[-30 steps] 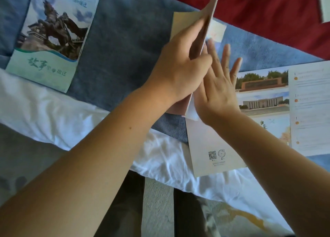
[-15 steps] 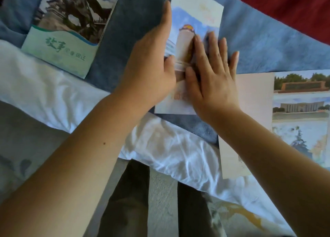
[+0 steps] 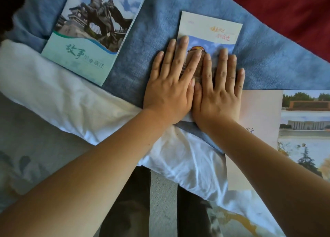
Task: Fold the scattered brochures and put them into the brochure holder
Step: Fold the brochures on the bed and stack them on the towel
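The left hand [image 3: 167,92] and right hand [image 3: 217,94] lie flat with straight fingers, gripping nothing, pressing the folded brochure [image 3: 210,28] midway along the blue blanket [image 3: 267,58]; that fold looks done, but the open brochure [image 3: 303,126] at the blanket's right edge waits its turn, and no holder shows

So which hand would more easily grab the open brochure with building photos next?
Probably the right hand: flat on the folded cream-and-blue paper brochure, it lies right beside the open building-photo brochure. The left hand lies farther off.
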